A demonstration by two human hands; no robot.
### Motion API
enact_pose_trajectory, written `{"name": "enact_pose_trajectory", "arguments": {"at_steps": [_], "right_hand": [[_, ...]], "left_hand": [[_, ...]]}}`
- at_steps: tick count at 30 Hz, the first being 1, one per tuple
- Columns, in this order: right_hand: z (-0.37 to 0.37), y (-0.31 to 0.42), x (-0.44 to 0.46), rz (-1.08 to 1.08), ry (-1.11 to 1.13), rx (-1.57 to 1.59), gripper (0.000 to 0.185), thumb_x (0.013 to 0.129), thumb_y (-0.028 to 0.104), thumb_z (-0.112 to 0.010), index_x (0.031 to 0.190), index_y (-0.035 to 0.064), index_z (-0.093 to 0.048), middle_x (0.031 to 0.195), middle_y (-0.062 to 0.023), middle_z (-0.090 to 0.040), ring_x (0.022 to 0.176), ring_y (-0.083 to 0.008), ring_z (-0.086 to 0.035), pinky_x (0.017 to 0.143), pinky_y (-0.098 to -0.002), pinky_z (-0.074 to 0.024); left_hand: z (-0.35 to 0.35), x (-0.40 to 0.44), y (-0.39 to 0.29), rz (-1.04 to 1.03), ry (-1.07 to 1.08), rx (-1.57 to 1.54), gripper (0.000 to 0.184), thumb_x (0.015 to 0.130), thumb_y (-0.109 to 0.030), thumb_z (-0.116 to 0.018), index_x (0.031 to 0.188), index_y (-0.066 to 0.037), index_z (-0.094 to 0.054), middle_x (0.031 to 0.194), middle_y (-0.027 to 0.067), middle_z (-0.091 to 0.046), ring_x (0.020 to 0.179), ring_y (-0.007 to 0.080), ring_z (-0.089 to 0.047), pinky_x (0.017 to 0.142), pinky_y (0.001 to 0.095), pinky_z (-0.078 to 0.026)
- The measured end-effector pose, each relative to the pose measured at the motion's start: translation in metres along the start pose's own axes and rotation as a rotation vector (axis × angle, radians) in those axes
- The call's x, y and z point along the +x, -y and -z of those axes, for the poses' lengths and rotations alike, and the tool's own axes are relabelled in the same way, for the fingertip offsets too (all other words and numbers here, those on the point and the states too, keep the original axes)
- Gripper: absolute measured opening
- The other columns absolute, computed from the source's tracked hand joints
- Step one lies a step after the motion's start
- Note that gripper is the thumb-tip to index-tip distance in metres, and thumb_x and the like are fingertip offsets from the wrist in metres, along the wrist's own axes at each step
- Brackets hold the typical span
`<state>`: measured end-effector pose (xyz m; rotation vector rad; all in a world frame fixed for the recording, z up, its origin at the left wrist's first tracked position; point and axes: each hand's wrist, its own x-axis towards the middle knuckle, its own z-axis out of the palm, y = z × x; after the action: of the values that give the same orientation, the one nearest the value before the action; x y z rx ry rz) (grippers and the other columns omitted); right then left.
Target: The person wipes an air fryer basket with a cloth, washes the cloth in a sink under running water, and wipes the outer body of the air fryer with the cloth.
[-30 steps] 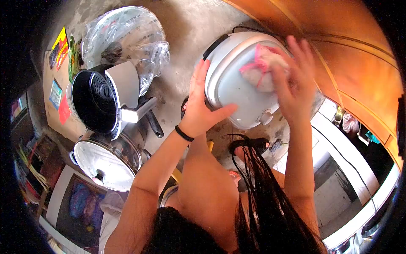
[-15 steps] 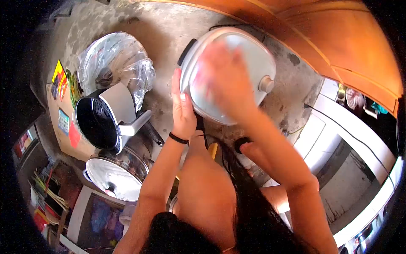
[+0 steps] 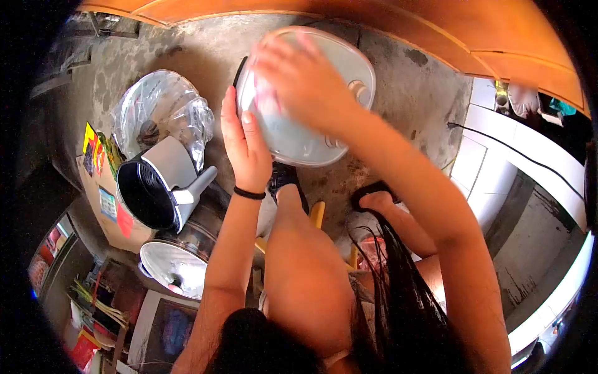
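Observation:
The pale, rounded housing of an air fryer (image 3: 297, 143) stands tilted on the floor in front of me, with a round knob (image 3: 357, 89) on its right side. My left hand (image 3: 250, 153) lies along its left side, fingers stretched out and thumb apart, bracing it. Across its smooth face, my right hand (image 3: 308, 90) presses a pink cloth (image 3: 268, 100). Motion blurs those fingers, and they hide most of the cloth. To the left lies the grey and black air fryer basket (image 3: 168, 177), its handle pointing right.
A glass-lidded pot (image 3: 177, 268) sits below the basket. Behind the basket is a round thing wrapped in clear plastic (image 3: 159, 112). Cardboard (image 3: 103, 209) lies at left. An orange wooden cabinet (image 3: 423, 31) borders the far side; a white-tiled ledge (image 3: 492, 149) with a black cord stands at right.
The air fryer housing appears further left and higher in view, and tilted more, as the view has shifted. My right hand has moved over its face with the cloth; my left hand stays at its side.

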<state>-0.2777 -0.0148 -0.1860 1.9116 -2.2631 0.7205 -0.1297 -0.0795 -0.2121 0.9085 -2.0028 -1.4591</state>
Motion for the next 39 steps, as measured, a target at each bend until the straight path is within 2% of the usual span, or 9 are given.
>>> {"name": "enact_pose_trajectory", "arguments": {"at_steps": [7, 9, 12, 17, 20, 29, 33, 35, 39], "right_hand": [[0.022, -0.059, -0.028, 0.066, -0.037, 0.0, 0.021, 0.078, 0.028, -0.061, 0.091, 0.0123, -0.064, 0.114, -0.0062, -0.059, 0.118, -0.0243, -0.048, 0.1, -0.0441, -0.0337], [0.054, -0.106, -0.056, -0.344, 0.273, 0.314, 0.024, 0.081, 0.016, -0.063, 0.103, 0.0082, -0.059, 0.11, -0.0102, -0.06, 0.104, -0.028, -0.056, 0.092, -0.0388, -0.0427], [0.068, -0.091, -0.077, -0.645, -0.384, 0.562, 0.018, 0.08, 0.01, -0.062, 0.098, 0.007, -0.06, 0.101, -0.0105, -0.062, 0.093, -0.026, -0.06, 0.085, -0.0354, -0.0468], [0.035, -0.037, -0.066, 0.168, -0.284, 0.435, 0.017, 0.079, 0.016, -0.055, 0.093, 0.0073, -0.061, 0.103, -0.0099, -0.062, 0.104, -0.0288, -0.056, 0.09, -0.0408, -0.0439], [0.011, -0.029, -0.078, 0.2, -0.173, 0.497, 0.027, 0.078, 0.014, -0.052, 0.103, 0.0049, -0.058, 0.113, -0.0135, -0.058, 0.113, -0.0287, -0.051, 0.099, -0.0422, -0.0373], [0.032, -0.053, -0.161, 0.057, 0.039, 0.447, 0.031, 0.087, 0.013, -0.043, 0.116, 0.0068, -0.054, 0.128, -0.0113, -0.05, 0.12, -0.0273, -0.046, 0.104, -0.0412, -0.0309], [0.035, -0.064, -0.203, -0.744, -0.207, 0.779, 0.034, 0.082, 0.007, -0.052, 0.116, 0.0064, -0.056, 0.12, -0.0113, -0.056, 0.114, -0.0273, -0.05, 0.1, -0.0351, -0.0362], [0.05, -0.062, -0.191, -0.884, -0.311, 0.809, 0.037, 0.077, 0.004, -0.056, 0.114, 0.0063, -0.058, 0.114, -0.0115, -0.058, 0.109, -0.0276, -0.053, 0.095, -0.0334, -0.0401], [0.031, -0.041, -0.135, -0.611, -0.371, 0.735, 0.041, 0.071, 0.0, -0.061, 0.111, 0.0073, -0.06, 0.106, -0.0123, -0.061, 0.098, -0.0278, -0.059, 0.085, -0.0328, -0.046]], "left_hand": [[-0.001, -0.002, 0.003, -0.035, -0.029, 0.131, 0.045, 0.097, -0.022, -0.038, 0.134, 0.002, -0.034, 0.134, 0.0217, -0.039, 0.125, 0.0314, -0.037, 0.105, 0.0372, -0.026], [-0.005, 0.0, -0.002, -0.032, -0.019, 0.106, 0.045, 0.097, -0.023, -0.039, 0.134, 0.001, -0.035, 0.134, 0.0221, -0.039, 0.125, 0.0335, -0.036, 0.105, 0.0381, -0.026], [0.003, 0.004, 0.003, -0.19, -0.024, 0.509, 0.045, 0.095, -0.025, -0.043, 0.134, -0.004, -0.037, 0.135, 0.0223, -0.038, 0.127, 0.0373, -0.033, 0.106, 0.0461, -0.02], [-0.014, 0.012, -0.016, -0.265, 0.018, 0.674, 0.043, 0.093, -0.026, -0.045, 0.133, -0.011, -0.042, 0.134, 0.021, -0.04, 0.127, 0.0373, -0.033, 0.104, 0.0532, -0.017], [-0.016, 0.012, -0.016, -0.28, 0.005, 0.655, 0.042, 0.093, -0.025, -0.044, 0.132, -0.012, -0.044, 0.133, 0.0185, -0.042, 0.126, 0.0358, -0.036, 0.104, 0.054, -0.018], [-0.018, 0.012, -0.015, -0.252, 0.011, 0.645, 0.042, 0.094, -0.026, -0.042, 0.133, -0.011, -0.043, 0.135, 0.0177, -0.041, 0.126, 0.0341, -0.036, 0.104, 0.0533, -0.018], [-0.02, 0.012, -0.015, -0.271, -0.002, 0.618, 0.041, 0.094, -0.024, -0.042, 0.133, -0.012, -0.044, 0.134, 0.0173, -0.042, 0.126, 0.0358, -0.035, 0.104, 0.0521, -0.018], [-0.021, 0.011, -0.017, -0.313, -0.011, 0.729, 0.042, 0.091, -0.023, -0.047, 0.131, -0.012, -0.046, 0.134, 0.0162, -0.043, 0.127, 0.0368, -0.033, 0.104, 0.0527, -0.017], [-0.04, 0.008, -0.052, -0.491, 0.138, 0.824, 0.047, 0.082, -0.024, -0.062, 0.126, -0.013, -0.051, 0.133, 0.014, -0.044, 0.129, 0.038, -0.03, 0.104, 0.055, -0.016]]}}
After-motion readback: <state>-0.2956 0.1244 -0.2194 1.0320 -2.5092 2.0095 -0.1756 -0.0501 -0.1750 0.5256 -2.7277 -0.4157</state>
